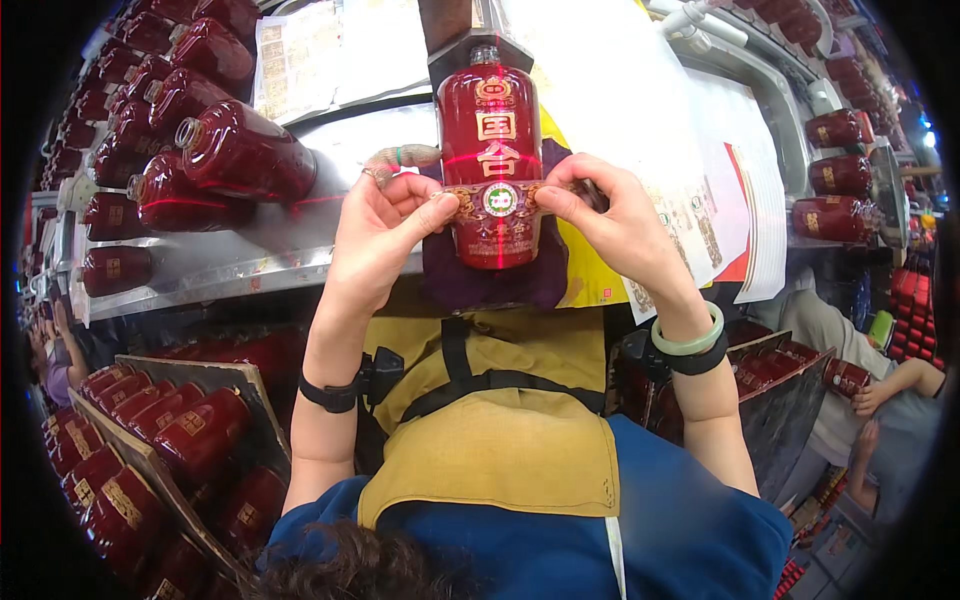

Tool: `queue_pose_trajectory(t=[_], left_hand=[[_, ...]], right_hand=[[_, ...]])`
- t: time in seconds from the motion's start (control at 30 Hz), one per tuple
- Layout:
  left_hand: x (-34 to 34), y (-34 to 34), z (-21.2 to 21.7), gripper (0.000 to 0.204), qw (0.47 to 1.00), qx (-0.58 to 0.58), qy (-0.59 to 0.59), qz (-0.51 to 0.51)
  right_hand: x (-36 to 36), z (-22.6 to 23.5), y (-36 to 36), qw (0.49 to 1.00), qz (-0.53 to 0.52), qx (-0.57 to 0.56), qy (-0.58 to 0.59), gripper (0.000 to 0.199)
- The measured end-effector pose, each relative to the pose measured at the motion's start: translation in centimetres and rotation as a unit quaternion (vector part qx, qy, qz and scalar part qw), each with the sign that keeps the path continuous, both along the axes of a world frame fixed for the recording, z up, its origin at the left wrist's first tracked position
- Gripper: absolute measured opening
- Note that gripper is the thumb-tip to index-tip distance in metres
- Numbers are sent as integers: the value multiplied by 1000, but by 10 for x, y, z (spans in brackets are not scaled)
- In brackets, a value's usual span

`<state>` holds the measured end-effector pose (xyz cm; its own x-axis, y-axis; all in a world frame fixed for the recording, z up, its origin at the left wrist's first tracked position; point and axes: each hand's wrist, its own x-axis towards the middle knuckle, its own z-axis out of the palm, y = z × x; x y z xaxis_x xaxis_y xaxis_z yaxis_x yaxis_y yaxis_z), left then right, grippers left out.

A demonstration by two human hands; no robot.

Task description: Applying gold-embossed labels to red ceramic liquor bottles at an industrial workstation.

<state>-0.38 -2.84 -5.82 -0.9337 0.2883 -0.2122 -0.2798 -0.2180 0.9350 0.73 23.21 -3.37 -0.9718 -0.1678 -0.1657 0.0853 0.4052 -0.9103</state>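
A glossy dark red bottle (pixel 487 110) with gold lettering lies on its back, neck pointing away from me, on a dark purple cloth (pixel 440 277). Across its lower half stretches a patterned label (pixel 499 200) with a round green and white emblem. My left hand (pixel 385 222) pinches the label's left end between thumb and fingers; one of its fingers wears a grey covering with a green band. At the label's right end, my right hand (pixel 607 207) pinches likewise, its fingertips partly hidden beside the bottle. Red light lines cross the bottle.
Several red bottles (pixel 245 150) lie on the left of the table. Printed sheets (pixel 290 65) lie behind, with more papers (pixel 735 150) at right. Crates of bottles (pixel 190 400) flank my lap. Another person's hand (pixel 872 397) holds a bottle at far right.
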Motion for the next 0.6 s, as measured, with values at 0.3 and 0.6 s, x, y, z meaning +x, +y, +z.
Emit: queue_pose_trajectory(t=[0.3, 0.6], left_hand=[[2, 3, 4, 49, 1000, -19, 7, 12], [1, 2, 1, 44, 1000, -23, 7, 4]], right_hand=[[1, -4, 1, 1000, 14, -15, 15, 14], [1, -3, 1, 1000, 12, -18, 8, 14]])
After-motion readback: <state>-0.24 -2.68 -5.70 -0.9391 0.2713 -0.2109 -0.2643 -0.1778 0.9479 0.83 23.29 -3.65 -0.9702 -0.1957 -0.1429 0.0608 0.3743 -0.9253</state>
